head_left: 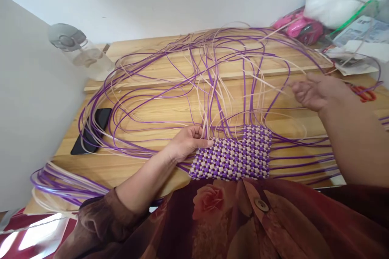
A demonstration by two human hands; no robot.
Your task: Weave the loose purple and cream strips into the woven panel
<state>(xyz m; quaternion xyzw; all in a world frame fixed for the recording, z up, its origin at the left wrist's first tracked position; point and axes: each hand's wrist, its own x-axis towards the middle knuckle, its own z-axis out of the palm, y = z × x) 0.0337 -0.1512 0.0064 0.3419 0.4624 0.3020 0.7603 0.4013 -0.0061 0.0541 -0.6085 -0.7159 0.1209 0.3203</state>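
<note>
A woven piece (232,158) in purple and beige lies at the table's front edge, against my clothing. My left hand (188,142) pinches its upper left corner, thumb on the weave and fingers curled behind it around the base of some strands. Long purple and beige strands (215,85) run out from the piece to the back, left and right. Off to the right and above the table, my right hand (311,91) is closed, slightly blurred, with pale strands at its fingertips.
On the wooden table (158,109), a black phone (91,131) lies under looped strands at left. A clear bottle (82,52) with a grey lid stands behind it. At right are orange-handled scissors (364,93), a pink object (299,26), papers (361,34) and a white plastic bag (331,2).
</note>
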